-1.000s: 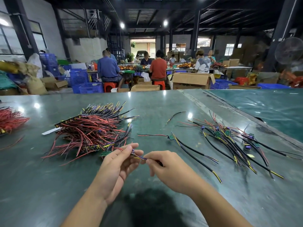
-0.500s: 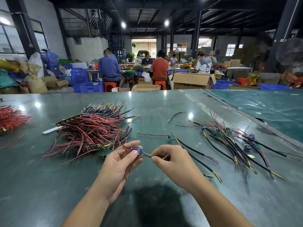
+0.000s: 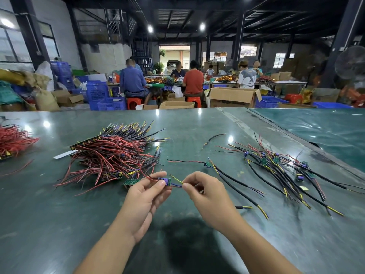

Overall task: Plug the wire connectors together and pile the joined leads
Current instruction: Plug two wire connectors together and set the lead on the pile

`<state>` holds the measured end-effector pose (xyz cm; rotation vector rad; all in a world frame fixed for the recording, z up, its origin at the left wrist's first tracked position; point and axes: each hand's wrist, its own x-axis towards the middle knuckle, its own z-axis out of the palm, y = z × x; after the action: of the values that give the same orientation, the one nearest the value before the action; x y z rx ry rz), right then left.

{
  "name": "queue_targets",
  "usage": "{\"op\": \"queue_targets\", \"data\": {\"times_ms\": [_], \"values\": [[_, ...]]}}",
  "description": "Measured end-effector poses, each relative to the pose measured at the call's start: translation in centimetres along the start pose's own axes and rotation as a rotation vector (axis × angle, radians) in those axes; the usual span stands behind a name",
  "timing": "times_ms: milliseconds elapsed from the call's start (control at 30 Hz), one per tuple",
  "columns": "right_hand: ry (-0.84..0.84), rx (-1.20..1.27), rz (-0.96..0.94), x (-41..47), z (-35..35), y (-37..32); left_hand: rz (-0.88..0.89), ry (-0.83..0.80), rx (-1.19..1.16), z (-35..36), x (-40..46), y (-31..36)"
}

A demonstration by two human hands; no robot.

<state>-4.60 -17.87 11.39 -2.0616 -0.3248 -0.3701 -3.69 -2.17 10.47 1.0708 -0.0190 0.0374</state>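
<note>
The left hand (image 3: 145,196) pinches the purple connector (image 3: 167,181), raised since a second ago, while the right hand (image 3: 205,196) pinches its yellow and blue wires (image 3: 176,183), apparently seated, ready for the joined pile (image 3: 280,169).

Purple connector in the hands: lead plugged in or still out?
Cannot tell. Left hand pinches the purple connector; right hand pinches the yellow and blue wires reaching it, but the joint is too small.
</note>
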Motion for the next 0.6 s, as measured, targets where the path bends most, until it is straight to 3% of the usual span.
{"op": "queue_targets", "data": {"times_ms": [200,433,600], "values": [[-0.079,-0.086,-0.104,-0.18,0.11,0.07,-0.024,-0.006,-0.019,-0.42,0.06,0.07],[-0.132,-0.053,-0.002,-0.25,0.1,0.41,-0.009,-0.013,0.032,-0.44,-0.02,-0.21],[-0.121,-0.164,0.073,-0.11,0.27,0.27,-0.029,-0.026,-0.027,-0.23,-0.06,-0.41]]}}
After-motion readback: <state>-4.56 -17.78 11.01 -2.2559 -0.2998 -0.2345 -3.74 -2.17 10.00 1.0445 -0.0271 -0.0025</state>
